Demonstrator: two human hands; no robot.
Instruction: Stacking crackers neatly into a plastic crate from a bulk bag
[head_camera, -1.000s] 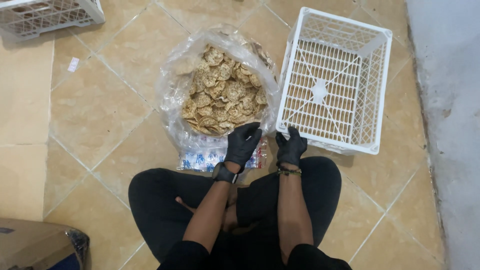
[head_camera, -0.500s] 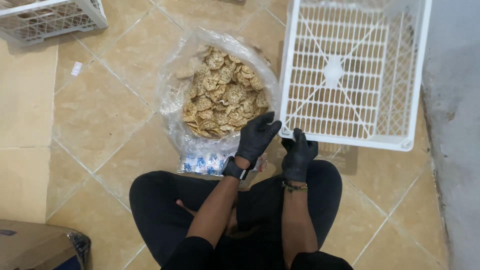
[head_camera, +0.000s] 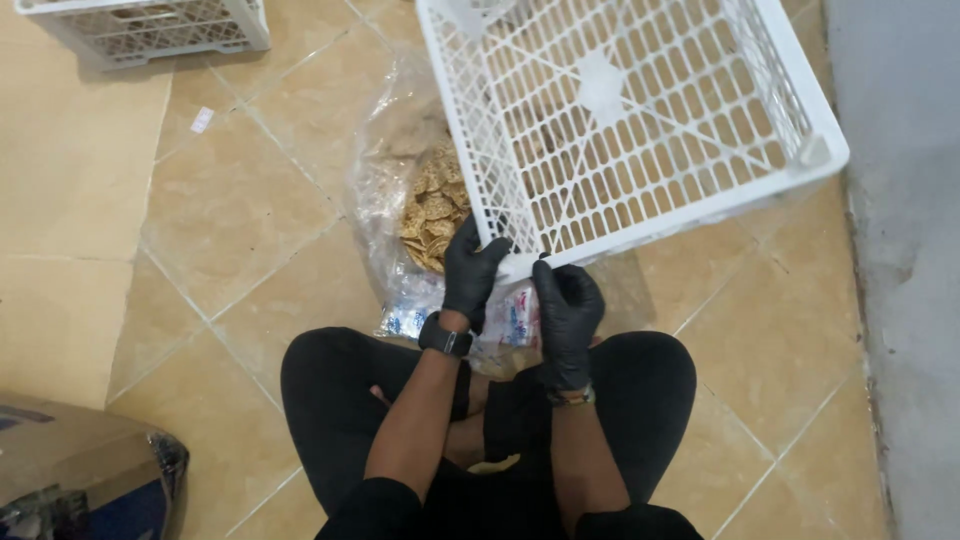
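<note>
- Person sits cross-legged on a tan tiled floor (head_camera: 230, 210), both hands in black gloves, seen from above.
- Left hand (head_camera: 472, 272) grips the near corner edge of a white plastic lattice crate (head_camera: 620, 120); fingers curl over the rim, closed on it.
- Right hand (head_camera: 566, 305) sits just beside, at the same near edge, fingers folded around the rim or the plastic under it; which of the two, I cannot tell.
- Crate is tilted, open side toward the camera, its far side lifted away from the person. It lies forward and to the right of both hands, long axis running from near-left to far-right.
- Both hands hold at one corner, so most of the crate's bulk hangs beyond the fingers; the right hand lies nearer the crate's centre line, the left at the corner itself.
- Clear plastic bag (head_camera: 385, 190) of round brown crackers (head_camera: 432, 212) lies on the floor, partly behind the crate's left edge, touching or very near it.
- Small printed packets (head_camera: 515, 318) lie between the hands and the knees.
- Second white crate (head_camera: 150, 30) rests well apart, far left.
- Dark shiny object (head_camera: 80, 480), lower left, unidentifiable.
</note>
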